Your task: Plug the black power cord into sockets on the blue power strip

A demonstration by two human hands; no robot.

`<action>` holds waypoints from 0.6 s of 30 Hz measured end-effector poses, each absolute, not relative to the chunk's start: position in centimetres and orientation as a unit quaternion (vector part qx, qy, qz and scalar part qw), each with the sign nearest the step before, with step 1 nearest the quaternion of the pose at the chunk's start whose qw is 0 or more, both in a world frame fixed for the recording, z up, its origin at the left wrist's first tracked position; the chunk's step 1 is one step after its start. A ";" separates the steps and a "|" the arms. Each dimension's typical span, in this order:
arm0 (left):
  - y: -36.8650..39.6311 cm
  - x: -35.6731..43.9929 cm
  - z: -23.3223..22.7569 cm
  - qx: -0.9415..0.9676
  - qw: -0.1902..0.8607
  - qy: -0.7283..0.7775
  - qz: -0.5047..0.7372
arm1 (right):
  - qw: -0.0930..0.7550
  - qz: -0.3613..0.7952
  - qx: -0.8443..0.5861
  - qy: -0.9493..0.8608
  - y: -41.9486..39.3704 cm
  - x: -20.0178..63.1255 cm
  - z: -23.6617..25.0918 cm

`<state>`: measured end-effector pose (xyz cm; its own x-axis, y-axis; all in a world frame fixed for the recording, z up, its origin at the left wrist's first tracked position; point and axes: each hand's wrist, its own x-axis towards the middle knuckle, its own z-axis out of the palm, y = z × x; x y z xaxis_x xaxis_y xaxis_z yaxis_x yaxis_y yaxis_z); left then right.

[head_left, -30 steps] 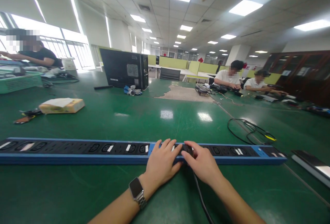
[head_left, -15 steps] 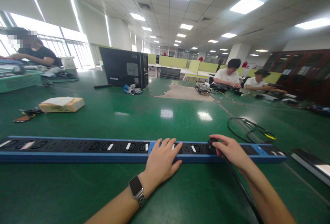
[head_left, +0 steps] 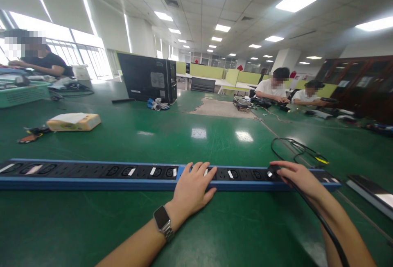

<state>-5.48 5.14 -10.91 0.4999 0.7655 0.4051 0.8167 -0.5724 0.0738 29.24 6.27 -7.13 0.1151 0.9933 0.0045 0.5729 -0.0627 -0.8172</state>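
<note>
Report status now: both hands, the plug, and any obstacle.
Left hand flat on power strip. Right hand holds black plug at strip's right end. Nothing in the way.

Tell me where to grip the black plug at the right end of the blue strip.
Grip the black plug by its molded body, fingers either side, from above. It stands in the blue power strip facing up; its cable trails toward the right hand.

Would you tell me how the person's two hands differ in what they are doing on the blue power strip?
The left hand lies flat and open on the power strip; the right hand grips a black plug. The left wears a watch; the right doesn't. Both rest on the strip.
</note>
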 end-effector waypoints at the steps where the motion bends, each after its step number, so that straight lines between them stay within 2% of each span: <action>1: 5.1 -5.5 -10.9 -0.863 0.064 -0.458 -0.202 | 0.344 0.311 -0.659 -0.593 6.2 29.5 -7.1; 18: 5.1 -5.4 -11.0 -0.861 0.062 -0.457 -0.213 | 0.303 0.376 -0.642 -0.596 5.3 28.8 -7.2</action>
<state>-5.42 5.07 -11.02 0.4909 0.7615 0.4231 0.8140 -0.5740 0.0886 28.76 5.34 -7.22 0.0079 0.9926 -0.1209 0.5366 -0.1062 -0.8371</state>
